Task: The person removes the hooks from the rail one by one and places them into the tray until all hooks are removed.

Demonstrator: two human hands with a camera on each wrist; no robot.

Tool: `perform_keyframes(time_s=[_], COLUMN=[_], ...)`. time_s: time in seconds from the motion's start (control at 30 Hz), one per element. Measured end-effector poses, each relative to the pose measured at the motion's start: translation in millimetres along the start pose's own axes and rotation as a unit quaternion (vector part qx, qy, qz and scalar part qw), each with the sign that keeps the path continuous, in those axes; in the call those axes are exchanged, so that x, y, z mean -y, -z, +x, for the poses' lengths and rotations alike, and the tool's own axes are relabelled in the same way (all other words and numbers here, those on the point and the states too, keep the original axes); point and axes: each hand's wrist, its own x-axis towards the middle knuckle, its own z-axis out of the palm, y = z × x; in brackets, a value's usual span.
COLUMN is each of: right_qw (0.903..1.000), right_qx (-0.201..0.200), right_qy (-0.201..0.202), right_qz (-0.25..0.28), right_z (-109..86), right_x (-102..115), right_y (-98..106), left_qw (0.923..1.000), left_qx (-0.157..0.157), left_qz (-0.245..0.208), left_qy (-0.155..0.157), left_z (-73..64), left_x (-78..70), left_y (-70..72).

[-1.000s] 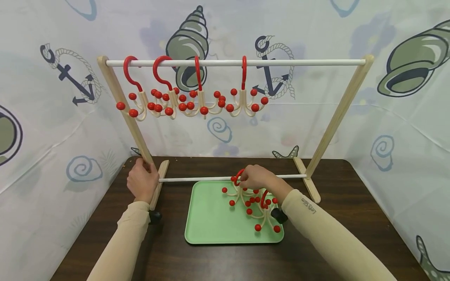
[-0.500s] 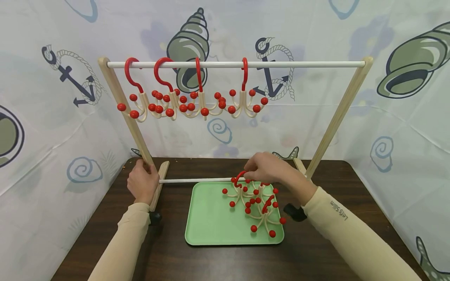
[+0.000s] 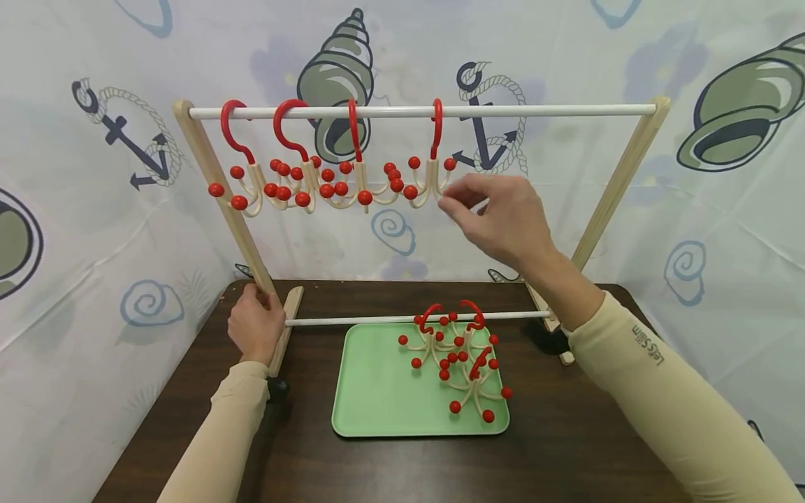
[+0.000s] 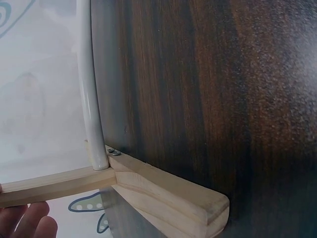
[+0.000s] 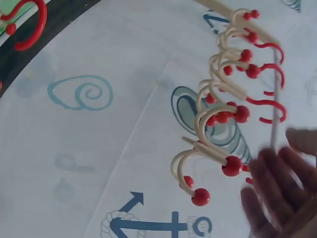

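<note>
My left hand (image 3: 256, 324) grips the left wooden post (image 3: 221, 192) of a rack near its foot; curled fingertips (image 4: 32, 220) show under the post in the left wrist view. My right hand (image 3: 503, 216) is raised by the rightmost hanging multi-arm hook (image 3: 432, 175), covering some of its right arms. Its fingers are loosely bent and hold nothing; whether they touch the hook I cannot tell. Several such hooks, red at the top with cream arms and red balls, hang from the white top rod (image 3: 534, 111). Three more stand on the green tray (image 3: 371, 391), one nearest being a hook (image 3: 474, 388).
A white lower rod (image 3: 352, 321) crosses behind the tray. The rack's right post (image 3: 619, 175) is partly behind my right arm. A patterned cloth (image 3: 402, 244) hangs behind the dark wooden table (image 3: 402, 468).
My right hand has left the hooks on the tray and risen to the rightmost hanging hook. The nearest tray hook shifted slightly earlier. My left hand stays on the post.
</note>
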Motion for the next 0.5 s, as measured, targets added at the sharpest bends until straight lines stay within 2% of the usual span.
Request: perform_keyframes(time_s=[0.03,0.1,0.2,0.3,0.5], right_qw=[0.9998,0.9986,0.9955,0.9896,0.9809], right_qx=[-0.017,-0.025,0.010,0.054,0.088], right_qy=[-0.006,-0.033,-0.084,-0.129,-0.173], right_qz=[-0.012,-0.033,-0.044,-0.033,-0.014], right_z=[4.9,15.2,29.8,43.0,57.4], right_x=[-1,-3,-9,-15,-23], right_y=[0,-1,-6,-12,-25], left_qw=[1.0000,1.0000,1.0000,1.0000,0.9999], left_qx=[-0.002,-0.003,-0.003,-0.007,-0.012], left_qz=[0.001,0.003,0.003,0.002,0.006], left_qy=[-0.001,-0.001,-0.002,-0.006,-0.010], left_z=[0.6,1.5,1.3,1.5,0.5], left_x=[-0.3,-0.6,-1.3,-2.0,-2.7], left_y=[-0.2,-0.7,-0.7,-0.6,-1.2])
